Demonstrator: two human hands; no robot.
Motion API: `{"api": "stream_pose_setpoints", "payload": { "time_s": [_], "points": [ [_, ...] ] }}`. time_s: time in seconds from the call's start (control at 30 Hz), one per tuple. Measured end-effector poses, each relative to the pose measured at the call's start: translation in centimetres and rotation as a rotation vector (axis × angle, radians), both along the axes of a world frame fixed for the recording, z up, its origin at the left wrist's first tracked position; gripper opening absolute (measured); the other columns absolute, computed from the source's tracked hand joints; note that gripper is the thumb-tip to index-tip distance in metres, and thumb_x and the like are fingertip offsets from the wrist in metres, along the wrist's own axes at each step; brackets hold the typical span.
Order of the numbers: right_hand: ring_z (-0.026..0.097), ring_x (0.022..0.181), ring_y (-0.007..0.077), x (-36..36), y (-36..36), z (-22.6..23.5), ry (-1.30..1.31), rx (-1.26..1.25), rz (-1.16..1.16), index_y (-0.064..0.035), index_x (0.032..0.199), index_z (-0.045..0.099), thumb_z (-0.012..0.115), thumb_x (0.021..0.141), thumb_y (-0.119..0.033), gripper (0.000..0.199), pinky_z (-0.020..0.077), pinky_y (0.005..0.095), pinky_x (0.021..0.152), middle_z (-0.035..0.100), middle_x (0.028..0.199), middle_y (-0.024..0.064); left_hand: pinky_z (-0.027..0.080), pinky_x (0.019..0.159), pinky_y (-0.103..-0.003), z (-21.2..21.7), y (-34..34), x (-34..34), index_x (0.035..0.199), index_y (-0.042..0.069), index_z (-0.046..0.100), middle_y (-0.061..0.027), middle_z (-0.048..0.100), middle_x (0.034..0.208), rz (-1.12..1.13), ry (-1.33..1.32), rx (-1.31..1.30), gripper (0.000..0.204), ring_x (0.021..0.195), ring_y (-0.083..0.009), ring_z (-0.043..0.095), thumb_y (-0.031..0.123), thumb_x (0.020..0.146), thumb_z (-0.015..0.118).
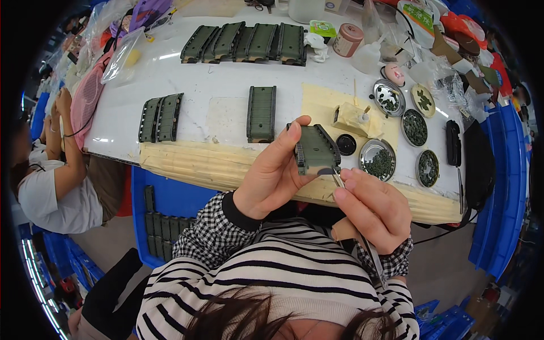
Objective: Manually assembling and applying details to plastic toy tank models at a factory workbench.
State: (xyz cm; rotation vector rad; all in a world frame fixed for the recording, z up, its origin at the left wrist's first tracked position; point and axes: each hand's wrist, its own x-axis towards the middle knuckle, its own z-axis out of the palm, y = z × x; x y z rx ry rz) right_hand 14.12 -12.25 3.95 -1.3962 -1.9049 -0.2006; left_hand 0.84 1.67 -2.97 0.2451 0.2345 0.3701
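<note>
My left hand [271, 173] grips a green model tank hull [319, 146] with dark track-like edges, holding it tilted above the table's near edge. In my right hand [374, 209] is a pair of tweezers [372, 262], pinched between thumb and fingers. Their tips touch or nearly touch the hull's near right corner; whether they hold a tiny part is too small to tell. Just beyond my right hand stands a round metal dish [364, 152] of small dark green parts. A similar hull [262, 113] lies flat on the table, left of the held one.
Two hulls [161, 118] lie at left, and a row of several [243, 43] at the back. More dishes [406, 126] of small parts stand at right, near a masked block [357, 120] with sticks. A blue bin [190, 195] holds hulls below the table. Another person [62, 187] sits at left.
</note>
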Motion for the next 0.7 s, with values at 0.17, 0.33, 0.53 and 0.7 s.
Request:
{"api": "stream_pose_setpoints", "payload": {
  "time_s": [0.17,0.33,0.53,0.7],
  "points": [
    [0.067,0.091,0.0293,0.2,0.1,0.0,-0.031,-0.01,0.012,0.0039,0.102,0.066,0.069,0.08,-0.017,0.03,0.0589,0.0363,0.078,0.063,0.1,0.014,0.054,0.088,-0.034,0.2,-0.1,0.1,0.129,0.012,0.044,-0.0163,0.057,0.116,0.021,0.033,0.016,0.04,0.105,-0.0265,0.061,0.039,0.1,0.045],
    [0.067,0.089,0.029,0.5,0.2,0.0,-0.088,0.005,0.022,0.0051,0.1,0.066,0.069,0.079,-0.019,0.032,0.0593,0.0354,0.076,0.063,0.097,0.0138,0.054,0.088,-0.034,1.5,-0.2,0.1,0.126,0.012,0.047,-0.0153,0.059,0.116,0.025,0.092,0.043,0.039,0.105,-0.0249,0.062,0.039,0.099,0.046],
    [0.066,0.095,0.0299,0.8,-0.6,1.4,0.141,-0.094,-0.038,0.0022,0.107,0.066,0.069,0.079,-0.02,0.036,0.0563,0.0342,0.081,0.063,0.105,0.0176,0.058,0.085,-0.03,2.5,-0.7,0.6,0.115,0.002,0.05,-0.0143,0.057,0.11,0.035,0.119,-0.087,0.047,0.104,-0.0254,0.059,0.044,0.095,0.053],
    [0.066,0.081,0.0263,0.8,-1.0,-0.1,0.478,0.093,-0.044,-0.0048,0.116,0.063,0.069,0.082,-0.019,0.037,0.0531,0.0304,0.07,0.066,0.101,0.0164,0.055,0.092,-0.029,2.5,-0.1,1.5,0.116,0.0,0.048,-0.0112,0.053,0.112,0.035,0.07,-0.291,0.051,0.102,-0.022,0.06,0.044,0.092,0.058]
  ]
}}
